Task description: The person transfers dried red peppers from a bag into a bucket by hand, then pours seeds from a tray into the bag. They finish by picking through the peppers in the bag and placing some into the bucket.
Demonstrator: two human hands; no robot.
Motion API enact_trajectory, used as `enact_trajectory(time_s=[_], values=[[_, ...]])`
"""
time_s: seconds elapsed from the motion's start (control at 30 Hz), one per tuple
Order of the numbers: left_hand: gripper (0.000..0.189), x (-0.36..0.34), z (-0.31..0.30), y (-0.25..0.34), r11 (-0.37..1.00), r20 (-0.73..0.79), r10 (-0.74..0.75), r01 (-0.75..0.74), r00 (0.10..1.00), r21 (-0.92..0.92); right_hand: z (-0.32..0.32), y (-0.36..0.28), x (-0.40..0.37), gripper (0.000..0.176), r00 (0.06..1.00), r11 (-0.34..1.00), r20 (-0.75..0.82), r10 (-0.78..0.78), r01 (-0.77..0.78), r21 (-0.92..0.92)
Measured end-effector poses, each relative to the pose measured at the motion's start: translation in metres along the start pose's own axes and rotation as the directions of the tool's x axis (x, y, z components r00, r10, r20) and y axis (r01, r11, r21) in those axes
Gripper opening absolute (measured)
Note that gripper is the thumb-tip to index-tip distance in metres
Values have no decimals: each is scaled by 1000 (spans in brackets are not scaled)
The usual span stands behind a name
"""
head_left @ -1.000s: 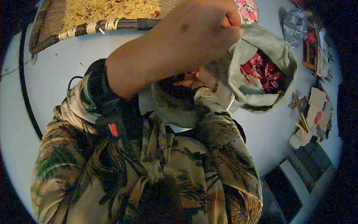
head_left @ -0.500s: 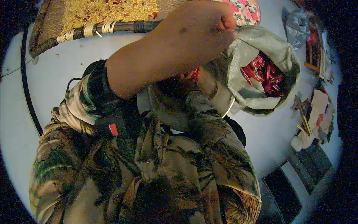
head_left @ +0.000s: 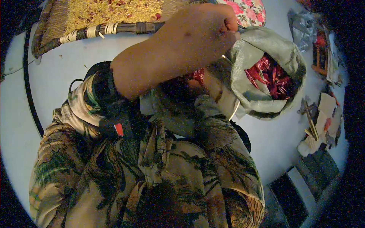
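My left hand (head_left: 224, 22) reaches across from the left with its fingers curled closed. It is beside the rolled rim of a pale woven sack (head_left: 243, 95), and what it holds, if anything, is hidden. Dried red chilies (head_left: 268, 78) lie inside the sack. Below my left forearm, my right hand (head_left: 195, 90) is in shadow, closed around dried red chilies (head_left: 197, 75) that show at its upper edge. Most of its fingers are hidden. A greyish container (head_left: 167, 110), partly covered by my arm, rests by my lap.
At the top left stands a woven tray (head_left: 49, 36) with a bound rim, holding yellow grains and red bits. A floral round item (head_left: 251, 11) is behind the sack. On the right lie a clear plastic bag (head_left: 303, 30), cardboard scraps (head_left: 325, 110) and a dark stool-like object (head_left: 289, 197).
My left fist has shifted slightly down and left, still closed. The red chilies at my right hand have moved a little. The view has tilted slightly.
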State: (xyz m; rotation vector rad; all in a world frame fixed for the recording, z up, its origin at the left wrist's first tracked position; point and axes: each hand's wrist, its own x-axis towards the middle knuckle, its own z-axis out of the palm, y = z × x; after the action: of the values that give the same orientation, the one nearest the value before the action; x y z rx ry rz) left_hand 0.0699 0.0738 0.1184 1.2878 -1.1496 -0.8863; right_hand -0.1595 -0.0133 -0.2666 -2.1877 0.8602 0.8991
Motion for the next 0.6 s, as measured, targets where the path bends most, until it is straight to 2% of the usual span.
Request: enact_trajectory(time_s=[0.1, 0.17, 0.33, 0.4, 0.5, 0.53, 0.6], values=[[14, -3, 6, -1, 991, -57, 76, -69, 996, 114, 0, -6, -12, 48, 999, 997, -3, -41, 41, 60], [14, -4, 2, 4, 992, -26, 70, -67, 997, 105, -1, -12, -22, 49, 997, 989, -8, -81, 81, 120], [18, -4, 7, 24, 979, -44, -157, 162, 987, 124, -8, -34, -52, 51, 975, 913, -30, -219, 216, 347], [21, -5, 10, 22, 977, -58, -183, 188, 981, 104, -17, -42, -64, 51, 960, 854, -49, -277, 269, 446], [19, 5, 22, -28, 941, -133, 62, -14, 989, 338, -35, -40, -83, 53, 937, 715, -76, -340, 310, 627], [20, 7, 25, -35, 951, -150, 97, -48, 984, 305, -46, -39, -88, 53, 929, 630, -77, -362, 305, 714], [21, 11, 28, -46, 963, -185, 168, -120, 968, 242, -66, -39, -110, 54, 917, 609, -121, -380, 346, 714]])
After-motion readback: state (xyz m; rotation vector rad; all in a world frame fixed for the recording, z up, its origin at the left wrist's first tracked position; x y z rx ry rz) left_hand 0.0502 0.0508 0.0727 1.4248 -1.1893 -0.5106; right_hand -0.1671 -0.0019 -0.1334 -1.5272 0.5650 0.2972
